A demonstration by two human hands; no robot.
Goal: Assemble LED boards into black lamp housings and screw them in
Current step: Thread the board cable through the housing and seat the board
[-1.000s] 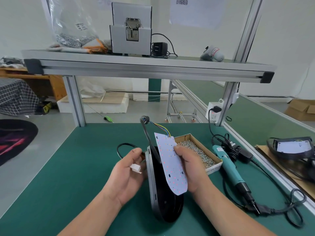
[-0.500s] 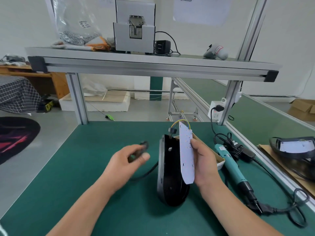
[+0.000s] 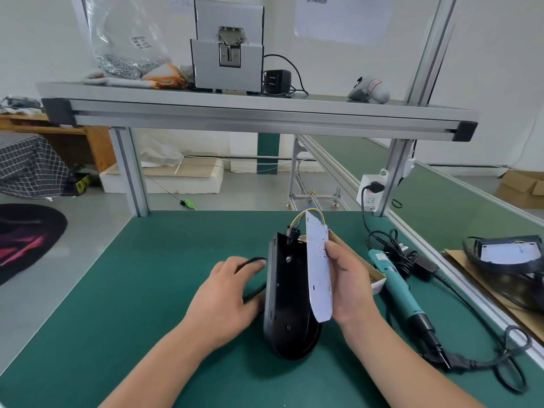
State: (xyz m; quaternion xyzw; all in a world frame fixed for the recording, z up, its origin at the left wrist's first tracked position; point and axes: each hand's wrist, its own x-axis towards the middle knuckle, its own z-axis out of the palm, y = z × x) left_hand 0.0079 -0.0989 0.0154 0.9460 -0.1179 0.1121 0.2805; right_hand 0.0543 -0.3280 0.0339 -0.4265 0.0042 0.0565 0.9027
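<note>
Left hand [image 3: 232,293] dropped to housing [image 3: 287,307] back, fingers over cable [image 3: 252,260] — grip unclear. Right hand [image 3: 350,279] pinches board [image 3: 319,272] edge; seat it flat, wires [image 3: 306,214] tucked — holes aligned.

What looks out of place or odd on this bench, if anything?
Nothing is spilled or broken. The housing stands on its edge, not flat; the left hand holds its cable beside it. The right hand holds the board upright, not yet seated, joined by wires.
</note>
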